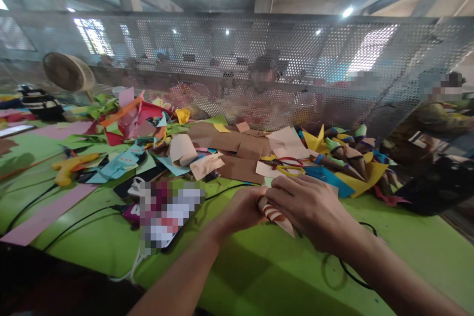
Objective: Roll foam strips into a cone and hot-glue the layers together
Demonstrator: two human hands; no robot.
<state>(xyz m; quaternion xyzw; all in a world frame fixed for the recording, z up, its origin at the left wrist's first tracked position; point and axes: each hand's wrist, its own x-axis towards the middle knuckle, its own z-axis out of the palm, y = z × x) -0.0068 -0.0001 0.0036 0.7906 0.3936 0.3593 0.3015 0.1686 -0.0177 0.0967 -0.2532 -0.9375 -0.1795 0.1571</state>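
Both my hands are together above the green table [266, 276]. Between them is a small rolled piece of paper [276, 213] with brown and cream stripes and a pale pointed end hanging down. My left hand [246, 207] has its fingers wrapped round the roll's left side. My right hand [309, 205] covers the top and right of it with bent fingers, and its fingertips hide part of the roll. Just beyond my hands lie scissors [291, 162] with red handles and a yellow-handled tool [291, 171].
A phone [181, 212] leans by a purple power strip [133, 212] with cables. A yellow glue gun [72, 168] lies left. Coloured paper scraps, brown sheets [240, 168] and a cream roll [183, 149] fill the back. Several paper cones [355, 160] stand right, near a person [433, 113].
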